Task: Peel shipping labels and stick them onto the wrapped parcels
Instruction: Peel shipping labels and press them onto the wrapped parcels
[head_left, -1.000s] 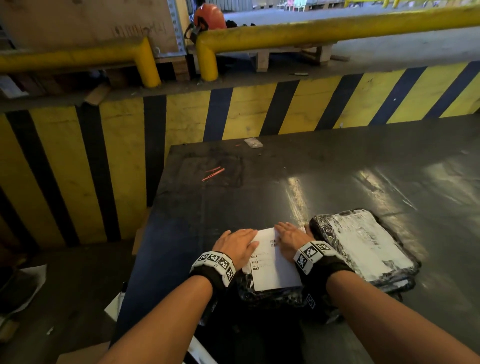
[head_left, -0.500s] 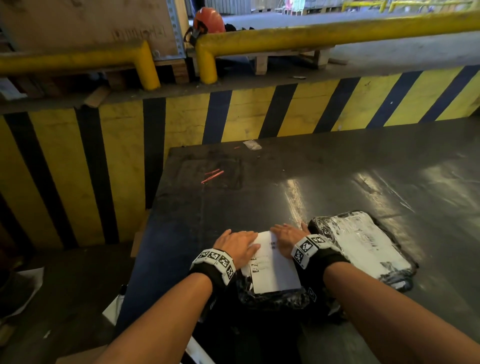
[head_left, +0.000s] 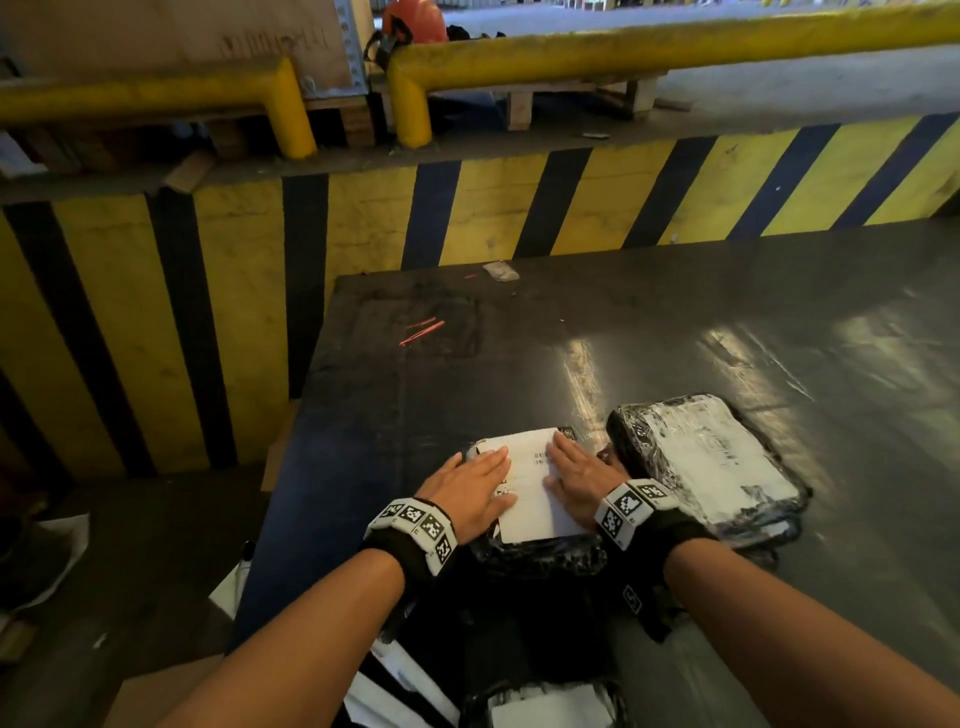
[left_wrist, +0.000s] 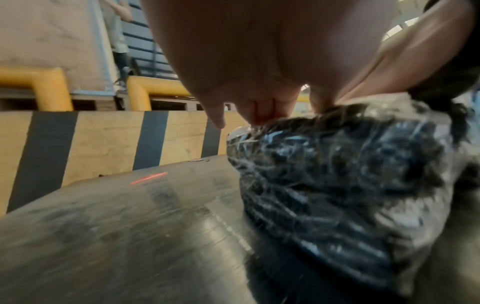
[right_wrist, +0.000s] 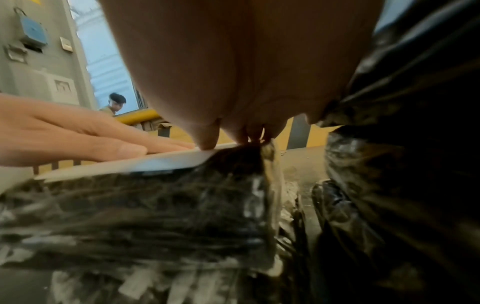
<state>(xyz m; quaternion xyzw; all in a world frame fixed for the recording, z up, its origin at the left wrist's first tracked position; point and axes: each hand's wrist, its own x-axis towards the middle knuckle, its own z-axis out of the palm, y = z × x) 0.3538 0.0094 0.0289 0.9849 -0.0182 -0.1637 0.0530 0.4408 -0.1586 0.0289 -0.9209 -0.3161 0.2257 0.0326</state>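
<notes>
Palms down, your left hand (head_left: 470, 491) and right hand (head_left: 576, 475) pressed the shipping label (head_left: 527, 480) onto the wrapped parcel (head_left: 540, 553) at the bench (head_left: 675, 338) edge, fingers straight, gripping nothing; another labelled parcel (head_left: 711, 457) lay just right.

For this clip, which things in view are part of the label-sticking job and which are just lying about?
Part of the job:
- white shipping label, pressed flat by the left hand and right hand
- wrapped parcel under that label
- second wrapped parcel to the right, already labelled

Just lying about:
- red strips on the table
- small scrap at the table's far edge
- orange helmet behind the yellow rail
</notes>
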